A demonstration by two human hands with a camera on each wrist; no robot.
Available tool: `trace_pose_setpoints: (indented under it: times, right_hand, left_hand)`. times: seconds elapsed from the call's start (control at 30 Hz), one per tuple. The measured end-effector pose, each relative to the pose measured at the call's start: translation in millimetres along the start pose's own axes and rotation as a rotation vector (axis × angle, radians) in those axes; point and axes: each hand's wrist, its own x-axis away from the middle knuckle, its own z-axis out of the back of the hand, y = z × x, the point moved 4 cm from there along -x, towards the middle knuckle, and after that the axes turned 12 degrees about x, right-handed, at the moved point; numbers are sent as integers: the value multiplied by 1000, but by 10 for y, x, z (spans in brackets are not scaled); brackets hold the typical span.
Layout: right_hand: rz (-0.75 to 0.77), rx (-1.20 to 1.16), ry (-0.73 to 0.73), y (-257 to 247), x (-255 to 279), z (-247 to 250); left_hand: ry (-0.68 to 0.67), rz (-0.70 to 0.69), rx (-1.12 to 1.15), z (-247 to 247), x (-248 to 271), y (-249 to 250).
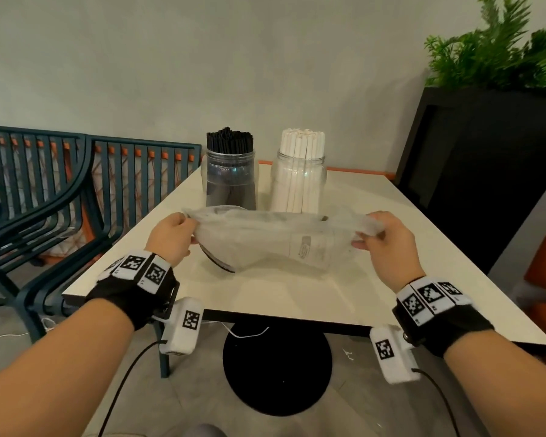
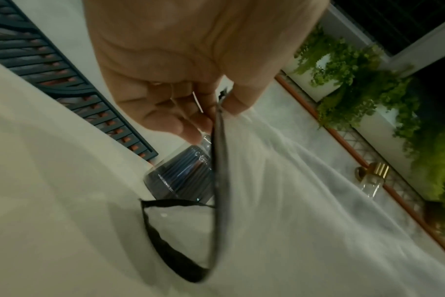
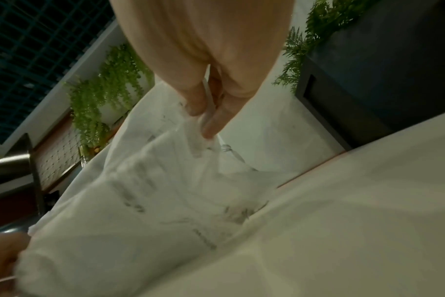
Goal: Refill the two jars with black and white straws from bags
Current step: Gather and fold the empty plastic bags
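Bag (image 1: 265, 244) stretched between hands, fronting 2 jars.

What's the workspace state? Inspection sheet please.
Surface: pale table, bare near the front edge.
Job's things: black-straw jar and white-straw jar upright at the back, both full; clear bag stretched between the hands, looks empty.
Clutter: nothing seen.
Grippers: left hand and right hand each pinch a bag end.
Cables: black leads hang from the wrist cameras.
Surroundings: chairs left, planter right.
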Motion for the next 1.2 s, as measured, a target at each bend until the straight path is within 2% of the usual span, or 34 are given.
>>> trace_pose_setpoints:
  times: [0.07,0.13,0.2,0.27,0.3,0.37,0.43,0.47,0.53,0.6,0.67,0.77,0.9,0.97,1.07,1.2]
  right_hand:
    - [75,155,32,47,68,34]
    - [101,302,-22,135,122,53]
    - [64,398,-253,203,197,18]
    - [30,460,-454,171,297,-13]
    - [49,470,-450,85,326,-8]
    - [188,508,-310,-222,365,-11]
    - [391,611,-235,-541,416,-132]
    - [468,700,-268,-635,427,-244]
    - [494,857,-472,-625,390,-508]
    - [305,935,-757,-446,289,-673]
    - [146,988,-944,-290,200,-749]
    - [114,1049,-1039,-198,119,-813]
    - [20,975,-1155,-165,106,-826]
    - [27,971,-1134,-186,103,-837]
    - [98,884,-914,-250,56,-870]
    - [-38,161,-429,-433,26,-758]
  left_hand:
    - [13,-5,-18,22,0,-58]
    - [52,-47,-138,67,7,-96]
    - [80,-142,-326,80,66,-65]
    - [13,-323,-496,-1,182,45]
    - [-38,-432,-562,-78,246,116]
    - [-150,-610,-660,-271,361,215]
    - [-299,-662,-734,-499,448,205]
    - [-391,-625,-738,-607,466,146]
    - [-544,-423,-711,-768,458,-54]
    - [-596,-226,-760,-828,428,-270]
    - [-573,-103,-850,-778,399,-415]
    - [-530,5,-884,-650,368,-506]
    - [-520,63,-836,-575,345,-521]
    - [-520,70,-771,-559,345,-491]
    - [-508,78,-606,-541,358,-412]
    - [-495,136,-177,-629,372,-244]
